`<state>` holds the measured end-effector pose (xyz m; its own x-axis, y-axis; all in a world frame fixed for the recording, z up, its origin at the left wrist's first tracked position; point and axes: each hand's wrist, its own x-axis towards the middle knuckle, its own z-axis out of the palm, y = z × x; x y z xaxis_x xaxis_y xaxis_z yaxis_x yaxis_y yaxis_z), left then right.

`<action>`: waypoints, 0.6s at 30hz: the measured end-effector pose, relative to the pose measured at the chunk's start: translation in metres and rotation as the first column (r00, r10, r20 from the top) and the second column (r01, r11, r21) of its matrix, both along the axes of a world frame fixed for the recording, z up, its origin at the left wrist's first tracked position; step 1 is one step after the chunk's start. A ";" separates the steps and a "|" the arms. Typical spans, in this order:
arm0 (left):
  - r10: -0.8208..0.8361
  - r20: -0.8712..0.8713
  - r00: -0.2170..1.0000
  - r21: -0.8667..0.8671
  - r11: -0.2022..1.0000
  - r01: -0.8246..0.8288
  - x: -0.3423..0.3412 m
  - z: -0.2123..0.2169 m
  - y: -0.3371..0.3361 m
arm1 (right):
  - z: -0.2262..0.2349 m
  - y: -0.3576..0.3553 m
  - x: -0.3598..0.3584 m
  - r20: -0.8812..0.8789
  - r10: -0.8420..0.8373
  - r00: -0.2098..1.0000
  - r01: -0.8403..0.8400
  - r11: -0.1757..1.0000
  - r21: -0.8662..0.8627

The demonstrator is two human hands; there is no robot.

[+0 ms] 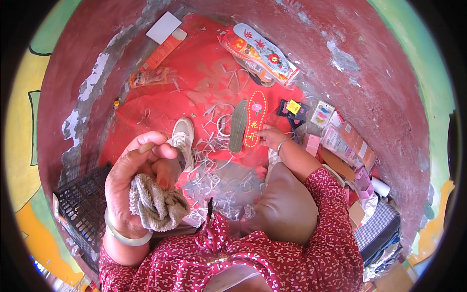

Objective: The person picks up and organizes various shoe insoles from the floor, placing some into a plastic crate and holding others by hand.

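Note:
My left hand (119, 192) is raised on the left with its fingers curled. A crumpled grey-brown cloth (158, 204), fuzzy like towelling, is bunched against its palm. Farther off, my right hand (273, 137) reaches down and grips the lower right edge of a red insole (254, 109). That insole has yellow stitching along its border, a pink flower and yellow characters. Close beside it on the left is a plain olive-green insole (238, 127). The fingertips under the red insole are partly hidden.
Pale strips and loops (214, 160) litter the red floor covering (194, 92) around my shoe (183, 141). Packaged insoles (262, 51) lie at the far wall. Boxes and packets (340, 141) line the right side. A black plastic crate (85, 209) stands at left.

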<state>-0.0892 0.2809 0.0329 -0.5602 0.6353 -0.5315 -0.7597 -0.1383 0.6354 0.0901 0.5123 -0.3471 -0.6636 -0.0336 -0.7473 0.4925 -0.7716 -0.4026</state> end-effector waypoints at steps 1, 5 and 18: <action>-0.006 -0.002 1.000 0.016 1.000 0.006 -0.001 -0.001 -0.001 | -0.005 -0.003 -0.001 -0.003 -0.039 0.999 0.039 0.999 -0.014; 0.007 -0.122 0.992 -0.104 0.994 -0.019 0.002 0.001 -0.003 | -0.027 -0.023 -0.015 0.158 0.102 0.982 -0.116 0.990 0.081; 0.048 0.006 0.999 -0.118 0.992 -0.047 0.000 0.001 -0.004 | -0.016 0.023 0.015 -0.076 0.063 0.995 -0.047 0.978 0.203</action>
<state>-0.0895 0.2770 0.0335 -0.5835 0.5409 -0.6058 -0.7595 -0.0993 0.6428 0.1054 0.5349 -0.3634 -0.7239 0.0730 -0.6861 0.4912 -0.6438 -0.5868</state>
